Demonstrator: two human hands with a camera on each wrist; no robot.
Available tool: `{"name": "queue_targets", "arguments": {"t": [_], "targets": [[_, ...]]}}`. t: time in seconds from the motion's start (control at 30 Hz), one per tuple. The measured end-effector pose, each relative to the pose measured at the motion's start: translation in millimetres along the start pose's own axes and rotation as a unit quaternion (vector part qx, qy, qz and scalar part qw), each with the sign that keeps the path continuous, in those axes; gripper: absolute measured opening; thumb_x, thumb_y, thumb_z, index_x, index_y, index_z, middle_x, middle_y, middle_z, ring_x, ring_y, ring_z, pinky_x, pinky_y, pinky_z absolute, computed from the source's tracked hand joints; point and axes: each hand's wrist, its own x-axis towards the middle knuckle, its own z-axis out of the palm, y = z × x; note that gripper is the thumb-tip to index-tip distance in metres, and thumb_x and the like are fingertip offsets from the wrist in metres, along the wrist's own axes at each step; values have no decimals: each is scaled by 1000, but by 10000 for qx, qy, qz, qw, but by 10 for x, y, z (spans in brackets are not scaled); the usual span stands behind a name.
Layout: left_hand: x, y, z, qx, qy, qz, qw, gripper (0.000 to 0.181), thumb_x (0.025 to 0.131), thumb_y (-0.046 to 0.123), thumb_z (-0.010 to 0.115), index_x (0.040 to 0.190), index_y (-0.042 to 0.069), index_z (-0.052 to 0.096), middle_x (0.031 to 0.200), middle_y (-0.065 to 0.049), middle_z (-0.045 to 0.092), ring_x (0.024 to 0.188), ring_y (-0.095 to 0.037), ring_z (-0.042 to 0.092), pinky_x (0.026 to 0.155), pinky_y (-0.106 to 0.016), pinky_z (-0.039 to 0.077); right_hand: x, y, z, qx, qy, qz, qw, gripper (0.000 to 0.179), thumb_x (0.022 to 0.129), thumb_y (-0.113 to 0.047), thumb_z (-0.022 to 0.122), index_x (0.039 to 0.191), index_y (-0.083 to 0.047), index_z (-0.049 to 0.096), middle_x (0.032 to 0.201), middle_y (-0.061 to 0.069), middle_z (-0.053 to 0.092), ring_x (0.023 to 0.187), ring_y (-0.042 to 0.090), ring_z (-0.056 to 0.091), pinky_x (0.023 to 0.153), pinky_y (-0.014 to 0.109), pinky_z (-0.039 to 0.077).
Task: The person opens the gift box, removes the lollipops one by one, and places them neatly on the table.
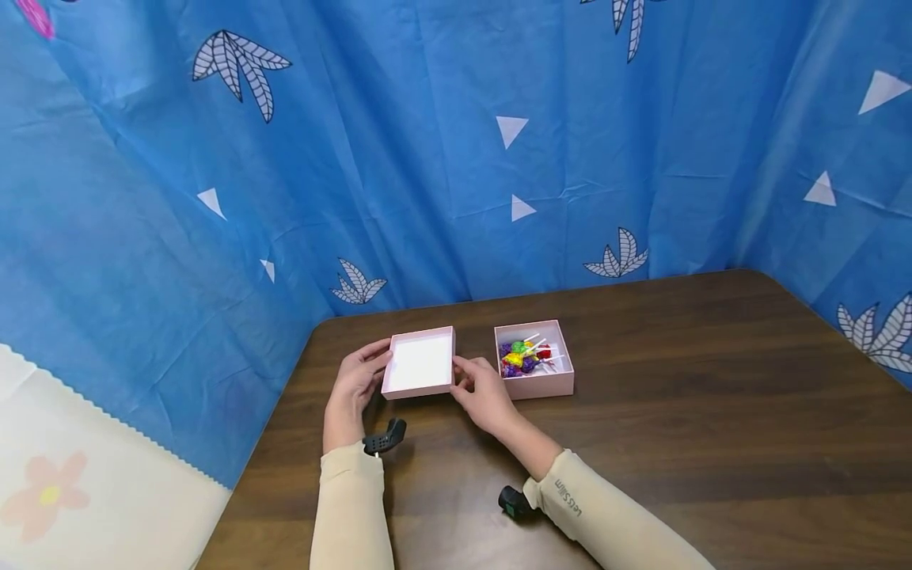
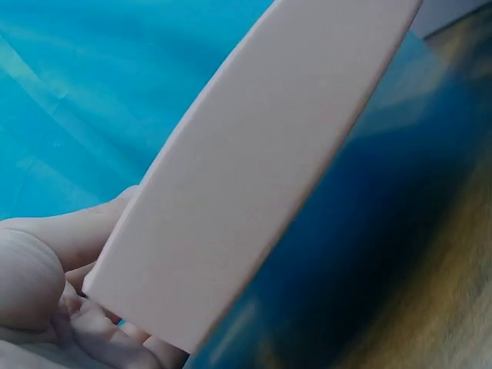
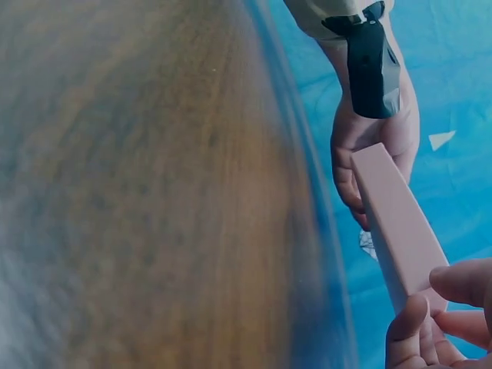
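A square pink box lid (image 1: 420,362) is held with its white inside facing the head camera. My left hand (image 1: 352,385) grips its left side, the thumb along the near part of the rim. At the right side, my right hand (image 1: 486,398) pinches the rim between thumb and fingers. In the left wrist view the lid's pink side wall (image 2: 238,169) stands over the tabletop. Just right of my right hand sits the matching pink box (image 1: 540,385), uncovered. Several lollipops (image 1: 518,360) in colourful wrappers lie inside it, their white sticks pointing rightward.
The dark brown wooden table (image 1: 684,419) stretches far to the right. Behind it hangs a blue curtain (image 1: 442,158) with white leaf and triangle prints. A pale cloth (image 1: 114,475) with a flower print is at the lower left. Black wrist cameras sit on both sleeves.
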Motion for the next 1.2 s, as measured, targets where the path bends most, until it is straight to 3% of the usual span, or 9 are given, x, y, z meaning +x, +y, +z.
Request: {"name": "queue_targets", "arguments": {"t": [0.17, 0.27, 0.47, 0.63, 0.9, 1.2], "targets": [[16, -44, 5, 251, 71, -29, 9997, 40, 93, 12, 68, 133, 12, 65, 137, -13, 62, 112, -22, 62, 97, -32, 55, -3, 78, 32, 270, -107, 126, 9995, 50, 87, 0, 71, 135, 3, 58, 112, 19, 62, 85, 16, 61, 70, 16, 49], [19, -61, 14, 345, 106, -6, 9993, 38, 93, 13, 68, 131, 11, 66, 136, -14, 63, 109, -20, 63, 95, -32, 55, -9, 111, 40, 516, -212, 334, 9979, 51, 87, -1, 70, 136, 4, 57, 114, 20, 61, 86, 17, 59, 73, 17, 50], [12, -109, 37, 558, 177, -67, 9983, 37, 94, 15, 68, 130, 10, 67, 135, -15, 63, 111, -23, 61, 104, -40, 52, -35, 141, 54, 932, -388, 827, 9914, 54, 87, -2, 70, 138, 4, 54, 119, 21, 58, 88, 18, 56, 72, 20, 48], [-7, -128, 35, 639, 237, -77, 9976, 33, 93, 14, 68, 126, 9, 69, 135, -15, 63, 116, -26, 61, 107, -43, 49, -40, 128, 55, 1134, -509, 923, 9879, 58, 87, -2, 69, 141, 4, 51, 121, 22, 56, 90, 19, 58, 70, 20, 47], [-27, -139, 23, 796, 284, 20, 9964, 29, 93, 11, 68, 122, 9, 71, 129, -16, 67, 109, -23, 64, 90, -30, 57, -17, 141, 47, 1394, -623, 1085, 9823, 60, 87, -1, 68, 143, 6, 48, 124, 24, 53, 90, 18, 60, 61, 21, 46], [-56, -125, 11, 893, 263, 22, 9957, 33, 93, 8, 67, 126, 6, 68, 130, -18, 66, 104, -23, 64, 78, -23, 57, -25, 147, 33, 1162, -859, 1207, 9821, 59, 89, -4, 69, 144, 2, 48, 130, 21, 53, 101, 22, 60, 68, 25, 52]]}}
